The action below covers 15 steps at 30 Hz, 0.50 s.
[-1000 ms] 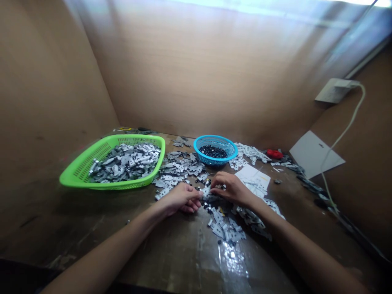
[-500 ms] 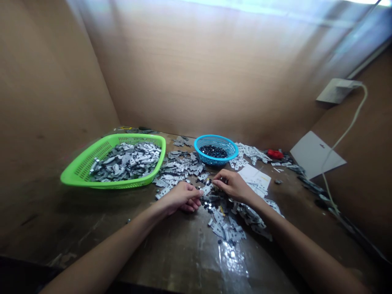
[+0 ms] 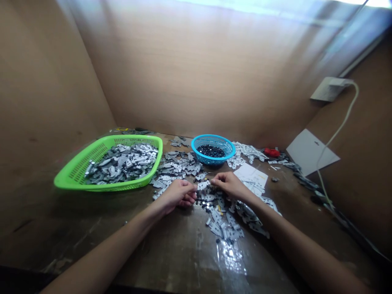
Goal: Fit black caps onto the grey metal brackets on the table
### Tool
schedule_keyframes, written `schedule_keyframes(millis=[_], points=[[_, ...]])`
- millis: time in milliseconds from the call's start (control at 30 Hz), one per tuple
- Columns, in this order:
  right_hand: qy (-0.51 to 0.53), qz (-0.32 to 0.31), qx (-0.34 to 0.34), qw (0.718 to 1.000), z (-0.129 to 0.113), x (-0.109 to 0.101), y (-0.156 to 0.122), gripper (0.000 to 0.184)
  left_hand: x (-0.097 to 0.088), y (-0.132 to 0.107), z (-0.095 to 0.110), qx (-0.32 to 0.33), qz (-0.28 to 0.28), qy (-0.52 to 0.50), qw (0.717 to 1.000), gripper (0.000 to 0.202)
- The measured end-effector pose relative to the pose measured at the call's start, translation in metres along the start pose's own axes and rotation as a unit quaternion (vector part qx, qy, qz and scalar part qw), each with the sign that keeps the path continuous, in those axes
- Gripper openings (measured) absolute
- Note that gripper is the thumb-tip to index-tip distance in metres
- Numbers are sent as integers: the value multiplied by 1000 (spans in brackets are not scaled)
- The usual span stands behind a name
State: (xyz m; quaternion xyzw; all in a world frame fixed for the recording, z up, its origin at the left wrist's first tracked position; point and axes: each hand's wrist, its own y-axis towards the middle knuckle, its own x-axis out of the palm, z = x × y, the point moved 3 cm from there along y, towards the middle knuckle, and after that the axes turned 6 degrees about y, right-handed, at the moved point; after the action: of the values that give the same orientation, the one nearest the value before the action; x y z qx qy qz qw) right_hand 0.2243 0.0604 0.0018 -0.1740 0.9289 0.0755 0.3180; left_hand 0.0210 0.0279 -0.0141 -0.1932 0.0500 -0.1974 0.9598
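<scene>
1. Reference: clock positions are read from the held flat piece, 12 o'clock pointing away from the person.
2. Flat piece (image 3: 203, 185): pale, perforated, raised between the hands above the desk (image 3: 171, 249).
3. Left hand (image 3: 179, 194), 8 o'clock: thumb and fingers pinched on the piece's near-left end.
4. Right hand (image 3: 231, 185), 3 o'clock: apart from the left hand, thumb and fingertips together at the opposite end; whether they grip the piece or a small part cannot be told.
5. Green basket (image 3: 65, 179), between 9 and 10 o'clock: contains heaped metallic parts (image 3: 125, 163).
6. Blue basket (image 3: 214, 141), between 12 and 1 o'clock: contains small black parts (image 3: 210, 151).
7. Loose flat pieces (image 3: 225, 228), 5 o'clock: scattered on the desk.
8. White sheet (image 3: 249, 173), between 2 and 3 o'clock: any marking is too faint to read.
</scene>
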Motion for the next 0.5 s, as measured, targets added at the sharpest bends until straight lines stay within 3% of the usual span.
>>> schedule_keyframes(millis=[100, 267, 500], points=[[-114, 13, -66, 991, -5, -3, -2, 22, -2, -1, 2, 6, 24, -4, 1000, 36], [-238, -36, -135, 961, -8, 3, -7, 20, -3, -1, 4, 7, 40, -12, 999, 35], [-229, -44, -127, 964, -8, 3, -5, 14, -3, 0, 2, 9, 32, -15, 999, 36]])
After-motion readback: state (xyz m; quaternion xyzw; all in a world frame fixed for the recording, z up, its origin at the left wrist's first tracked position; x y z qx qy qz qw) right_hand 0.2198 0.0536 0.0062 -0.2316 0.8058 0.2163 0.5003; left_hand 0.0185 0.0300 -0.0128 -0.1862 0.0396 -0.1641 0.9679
